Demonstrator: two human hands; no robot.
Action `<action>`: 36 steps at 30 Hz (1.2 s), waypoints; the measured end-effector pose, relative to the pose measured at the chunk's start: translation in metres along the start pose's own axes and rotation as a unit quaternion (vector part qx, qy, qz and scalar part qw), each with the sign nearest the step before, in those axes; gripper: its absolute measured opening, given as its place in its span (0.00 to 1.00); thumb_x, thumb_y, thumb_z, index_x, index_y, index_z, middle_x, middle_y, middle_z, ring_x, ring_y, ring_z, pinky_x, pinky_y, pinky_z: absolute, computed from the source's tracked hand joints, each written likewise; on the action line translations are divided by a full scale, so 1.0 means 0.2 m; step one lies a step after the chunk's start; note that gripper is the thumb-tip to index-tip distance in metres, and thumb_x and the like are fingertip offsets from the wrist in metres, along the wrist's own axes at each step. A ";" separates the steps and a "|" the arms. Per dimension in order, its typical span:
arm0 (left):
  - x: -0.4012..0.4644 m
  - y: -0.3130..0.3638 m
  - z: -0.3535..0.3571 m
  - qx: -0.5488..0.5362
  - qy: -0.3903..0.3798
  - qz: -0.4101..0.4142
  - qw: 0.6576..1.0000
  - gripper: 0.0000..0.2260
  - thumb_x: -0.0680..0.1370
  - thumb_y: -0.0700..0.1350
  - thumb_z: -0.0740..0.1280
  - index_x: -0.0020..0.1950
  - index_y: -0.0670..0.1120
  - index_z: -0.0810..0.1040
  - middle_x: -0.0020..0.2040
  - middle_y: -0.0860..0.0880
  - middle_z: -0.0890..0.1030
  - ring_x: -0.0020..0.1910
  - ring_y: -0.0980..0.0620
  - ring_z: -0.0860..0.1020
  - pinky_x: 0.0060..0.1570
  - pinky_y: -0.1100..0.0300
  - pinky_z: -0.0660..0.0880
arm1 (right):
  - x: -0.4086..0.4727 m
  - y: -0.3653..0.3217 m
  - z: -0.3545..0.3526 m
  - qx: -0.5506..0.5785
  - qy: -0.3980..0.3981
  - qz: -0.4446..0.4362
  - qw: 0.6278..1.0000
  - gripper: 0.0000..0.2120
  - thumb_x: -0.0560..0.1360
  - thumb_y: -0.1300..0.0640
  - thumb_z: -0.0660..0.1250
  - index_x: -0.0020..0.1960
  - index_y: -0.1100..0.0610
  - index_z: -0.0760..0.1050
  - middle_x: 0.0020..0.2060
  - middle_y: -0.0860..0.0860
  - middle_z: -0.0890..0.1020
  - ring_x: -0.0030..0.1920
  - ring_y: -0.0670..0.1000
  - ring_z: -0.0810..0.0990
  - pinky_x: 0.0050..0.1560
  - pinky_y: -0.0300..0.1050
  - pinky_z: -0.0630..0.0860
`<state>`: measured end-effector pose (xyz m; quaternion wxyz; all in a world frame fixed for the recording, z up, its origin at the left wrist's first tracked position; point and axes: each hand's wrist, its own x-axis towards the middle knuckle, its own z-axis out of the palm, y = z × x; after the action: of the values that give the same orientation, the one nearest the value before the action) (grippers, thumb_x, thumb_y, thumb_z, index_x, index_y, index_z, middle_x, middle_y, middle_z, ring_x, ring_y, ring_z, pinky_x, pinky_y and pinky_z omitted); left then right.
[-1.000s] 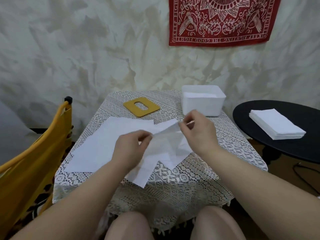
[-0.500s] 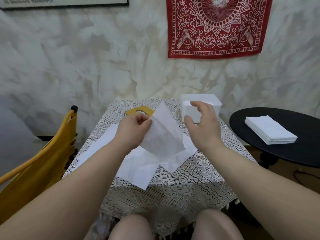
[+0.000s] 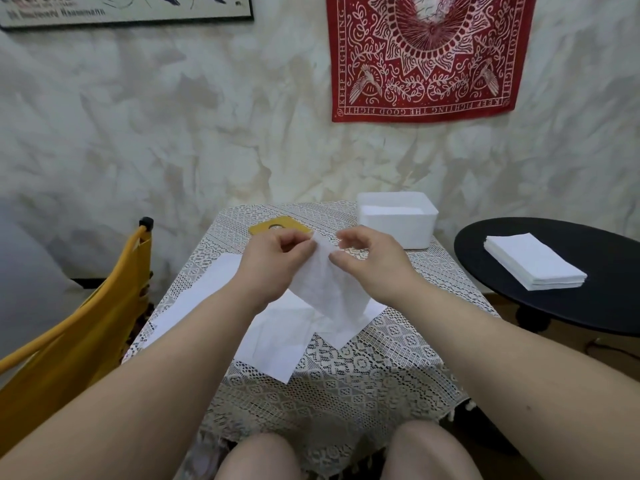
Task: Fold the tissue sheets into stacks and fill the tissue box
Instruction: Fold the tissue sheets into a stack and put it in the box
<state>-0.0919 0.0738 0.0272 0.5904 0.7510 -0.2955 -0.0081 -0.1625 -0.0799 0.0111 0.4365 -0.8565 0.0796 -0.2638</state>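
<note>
Between the hands, tissue sheet [image 3: 327, 289] raised off the desk [image 3: 363, 362], left hand [image 3: 273, 263] and right hand [image 3: 372, 259] each pinching its top corner, tissue box [image 3: 398, 220] just beyond right hand.

Marbled wall [image 3: 173, 140] (red hanging [image 3: 429, 53]).

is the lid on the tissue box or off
Off. The white tissue box stands open-topped, and the yellow lid lies flat on the table beside it.

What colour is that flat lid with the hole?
Mustard yellow; the lid shows in the head view, behind the left hand.
</note>
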 end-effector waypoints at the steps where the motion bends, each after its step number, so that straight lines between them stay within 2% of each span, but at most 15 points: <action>1: 0.00 0.00 0.00 -0.007 -0.004 0.001 1.000 0.06 0.76 0.42 0.69 0.40 0.50 0.82 0.40 0.51 0.81 0.39 0.57 0.77 0.42 0.61 0.73 | 0.00 0.00 -0.01 0.005 -0.014 0.007 1.000 0.13 0.72 0.54 0.72 0.56 0.50 0.77 0.44 0.43 0.79 0.50 0.43 0.77 0.54 0.38 0.71; 5: 0.00 -0.03 0.00 -0.025 -0.010 -0.014 1.000 0.05 0.76 0.42 0.69 0.41 0.48 0.82 0.40 0.51 0.81 0.39 0.55 0.78 0.44 0.59 0.74 | 0.01 0.00 -0.04 0.022 -0.051 0.027 0.998 0.02 0.72 0.59 0.72 0.45 0.55 0.81 0.37 0.46 0.80 0.39 0.44 0.76 0.41 0.36 0.71; 8: 0.03 -0.04 0.02 0.013 0.032 -0.003 0.999 0.04 0.75 0.43 0.70 0.46 0.53 0.80 0.45 0.53 0.81 0.45 0.56 0.78 0.49 0.58 0.74 | 0.02 0.01 -0.06 0.004 -0.044 0.018 0.999 0.08 0.71 0.59 0.73 0.36 0.50 0.77 0.30 0.43 0.77 0.33 0.42 0.74 0.39 0.37 0.70; 10: 0.05 -0.02 0.02 0.124 0.042 0.049 0.990 0.15 0.73 0.47 0.71 0.58 0.56 0.76 0.56 0.58 0.77 0.52 0.60 0.75 0.49 0.67 0.70 | 0.04 0.01 -0.08 -0.047 -0.059 0.002 0.997 0.08 0.70 0.58 0.73 0.35 0.49 0.78 0.29 0.42 0.77 0.33 0.41 0.74 0.39 0.38 0.70; 12: 0.07 0.01 0.03 0.195 -0.011 0.093 0.976 0.18 0.73 0.47 0.71 0.63 0.55 0.75 0.58 0.60 0.75 0.54 0.62 0.74 0.47 0.77 0.65 | 0.05 0.01 -0.10 -0.079 -0.075 -0.010 0.994 0.05 0.70 0.56 0.73 0.37 0.49 0.79 0.31 0.43 0.78 0.34 0.42 0.75 0.41 0.40 0.71; 13: 0.08 0.03 0.04 0.209 -0.048 0.095 0.972 0.15 0.74 0.47 0.70 0.60 0.54 0.77 0.57 0.59 0.77 0.53 0.61 0.75 0.47 0.78 0.66 | 0.05 0.01 -0.11 -0.087 -0.077 -0.012 0.993 0.04 0.70 0.56 0.73 0.38 0.50 0.79 0.32 0.43 0.79 0.36 0.43 0.76 0.41 0.40 0.72; 14: 0.10 0.04 0.04 0.223 -0.076 0.088 0.968 0.11 0.74 0.46 0.69 0.56 0.53 0.80 0.53 0.57 0.80 0.52 0.59 0.77 0.48 0.74 0.69 | 0.06 0.00 -0.13 -0.093 -0.075 -0.014 0.993 0.03 0.71 0.56 0.73 0.39 0.51 0.80 0.33 0.44 0.80 0.36 0.44 0.76 0.42 0.40 0.72; 16: 0.12 0.06 0.05 0.251 -0.099 0.080 0.960 0.04 0.75 0.46 0.69 0.47 0.53 0.82 0.45 0.54 0.83 0.47 0.55 0.79 0.49 0.61 0.75 | 0.05 0.01 -0.17 -0.101 -0.065 -0.013 0.993 0.03 0.71 0.57 0.73 0.39 0.52 0.80 0.33 0.43 0.80 0.36 0.42 0.76 0.40 0.34 0.72; 17: 0.13 0.06 0.05 0.257 -0.097 0.079 0.958 0.03 0.74 0.46 0.69 0.45 0.53 0.82 0.42 0.53 0.83 0.45 0.54 0.80 0.48 0.58 0.76 | 0.05 0.02 -0.20 -0.105 -0.061 -0.009 0.993 0.03 0.70 0.58 0.73 0.39 0.52 0.80 0.32 0.43 0.79 0.34 0.41 0.75 0.37 0.30 0.70; 20: 0.14 0.06 0.09 0.232 -0.071 0.078 0.967 0.04 0.74 0.44 0.70 0.40 0.53 0.81 0.39 0.52 0.82 0.43 0.52 0.80 0.45 0.59 0.75 | 0.03 0.08 -0.30 -0.108 -0.052 0.020 0.993 0.02 0.70 0.59 0.73 0.40 0.55 0.81 0.32 0.43 0.79 0.34 0.42 0.75 0.33 0.26 0.68; 25: 0.15 0.00 0.20 0.242 -0.075 0.066 0.965 0.03 0.76 0.45 0.69 0.46 0.49 0.83 0.38 0.54 0.81 0.40 0.55 0.79 0.39 0.64 0.73 | -0.03 0.19 -0.49 -0.137 -0.026 0.067 0.988 0.02 0.71 0.60 0.73 0.42 0.54 0.82 0.33 0.44 0.80 0.34 0.43 0.76 0.32 0.26 0.69; 29: 0.16 -0.04 0.34 0.259 -0.088 0.075 0.959 0.04 0.76 0.45 0.69 0.47 0.48 0.84 0.39 0.52 0.82 0.42 0.53 0.79 0.40 0.60 0.73 | -0.06 0.28 -0.60 -0.199 -0.024 0.086 0.976 0.02 0.71 0.59 0.72 0.41 0.52 0.81 0.35 0.48 0.81 0.35 0.46 0.78 0.35 0.36 0.71; 32: 0.16 -0.08 0.46 0.266 -0.082 0.084 0.957 0.02 0.75 0.45 0.70 0.42 0.50 0.81 0.36 0.55 0.79 0.41 0.53 0.79 0.39 0.61 0.72 | -0.09 0.34 -0.65 -0.232 -0.004 0.098 0.968 0.03 0.72 0.58 0.71 0.40 0.52 0.80 0.34 0.48 0.82 0.34 0.44 0.78 0.31 0.30 0.68; 34: 0.17 -0.08 0.54 0.264 -0.046 0.095 0.959 0.03 0.75 0.44 0.69 0.42 0.51 0.80 0.36 0.55 0.79 0.41 0.53 0.79 0.39 0.62 0.71 | -0.09 0.36 -0.68 -0.245 0.043 0.096 0.964 0.03 0.74 0.58 0.68 0.42 0.52 0.81 0.36 0.49 0.83 0.38 0.47 0.80 0.33 0.33 0.69; 36: 0.18 -0.06 0.60 0.232 -0.008 0.100 0.968 0.02 0.75 0.43 0.69 0.46 0.47 0.81 0.42 0.52 0.83 0.43 0.54 0.80 0.45 0.61 0.74 | -0.09 0.38 -0.70 -0.263 0.111 0.066 0.956 0.06 0.75 0.58 0.66 0.46 0.54 0.82 0.41 0.49 0.83 0.43 0.49 0.79 0.40 0.38 0.68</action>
<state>-0.0995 -0.0476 -0.0080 0.3953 0.8342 -0.3674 0.1134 -0.2439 -0.2178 0.0122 0.2003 -0.8993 0.2508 -0.2969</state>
